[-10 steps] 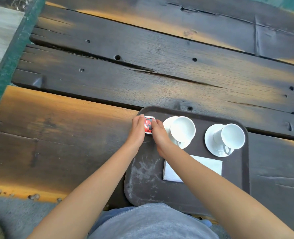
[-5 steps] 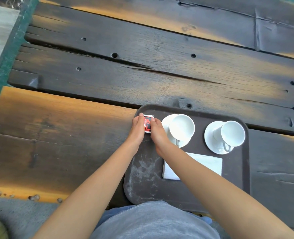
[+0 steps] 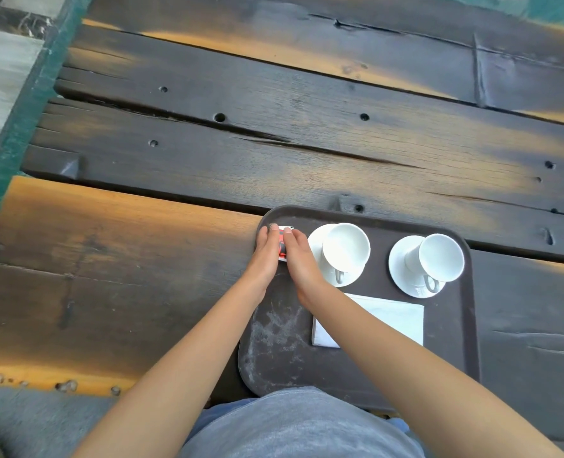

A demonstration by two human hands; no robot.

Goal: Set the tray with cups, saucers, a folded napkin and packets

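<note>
Grey fabric [image 3: 294,428], soft and finely woven, fills the near edge and is cut off by the frame. Beyond it a dark brown tray [image 3: 274,352], rectangular with rounded corners and a raised rim, lies on the desk [image 3: 142,276]; its near-left surface is scuffed with pale, chalky marks. A white folded napkin [image 3: 393,317], flat and square-cornered, rests on the tray, its left part hidden beneath the right forearm. Farther on stand two glossy white saucers, each carrying a round cup: the left cup [image 3: 346,247] on its saucer [image 3: 317,249], the right cup [image 3: 441,256] on its saucer [image 3: 403,266], handles toward the viewer and partly blurred. At the tray's far-left corner both hands meet over the packets [image 3: 282,247], small, flat, white with red and black print. The left hand [image 3: 265,256] and right hand [image 3: 299,259] lie with fingers extended along either side; whether they pinch or merely press cannot be told, and the number of packets is unclear. The desk consists of thick, weathered planks, dark-stained with worn orange patches, cracks and bolt holes.
</note>
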